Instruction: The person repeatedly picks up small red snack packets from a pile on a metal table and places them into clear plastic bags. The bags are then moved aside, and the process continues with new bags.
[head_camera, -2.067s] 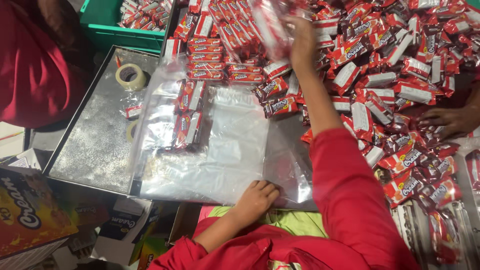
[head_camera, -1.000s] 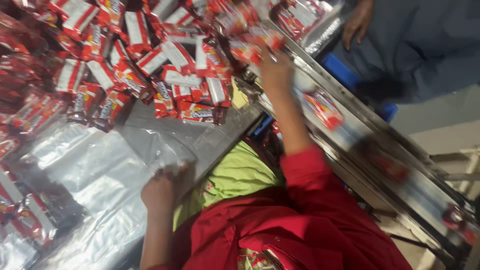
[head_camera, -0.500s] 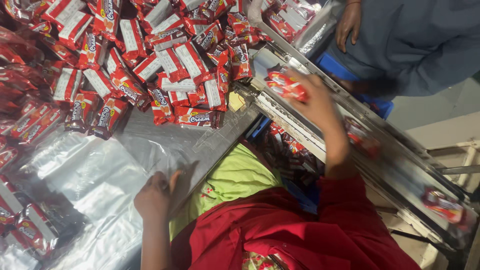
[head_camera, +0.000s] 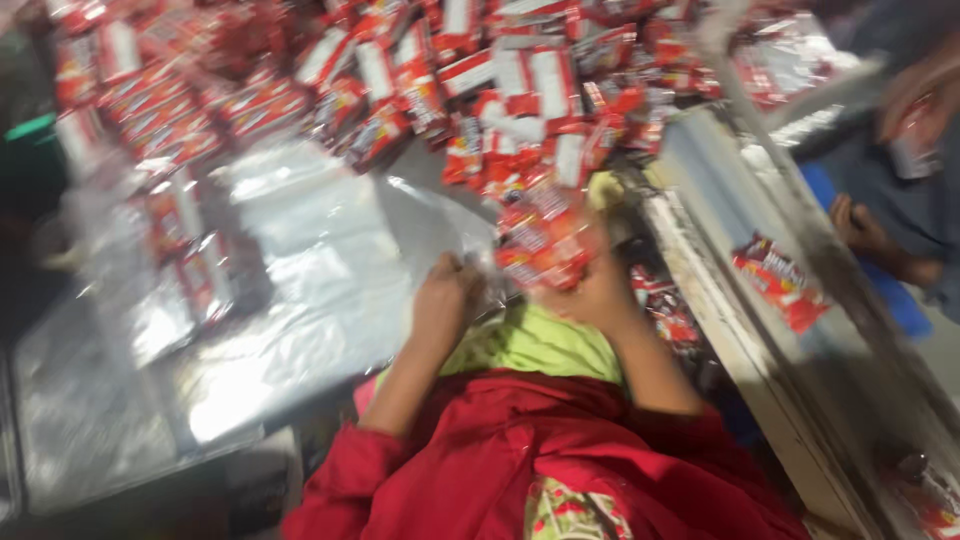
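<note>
While the left hand (head_camera: 440, 300) pinches the edge of a clear plastic bag (head_camera: 330, 250) lying on the metal table (head_camera: 90, 430), the right hand (head_camera: 590, 285) grips a bunch of red snack packets (head_camera: 545, 250) just beside the bag's mouth, fingers closed around them. Judging by this, the bag's lip should be held wide and the bunch kept tight and aligned so nothing snags; the blur hides finer detail

Red-and-white packets (head_camera: 520, 90) lie heaped across the table's far side. One packet (head_camera: 782, 280) lies alone in the right channel. Clear bags (head_camera: 300, 250) are spread nearer.
</note>
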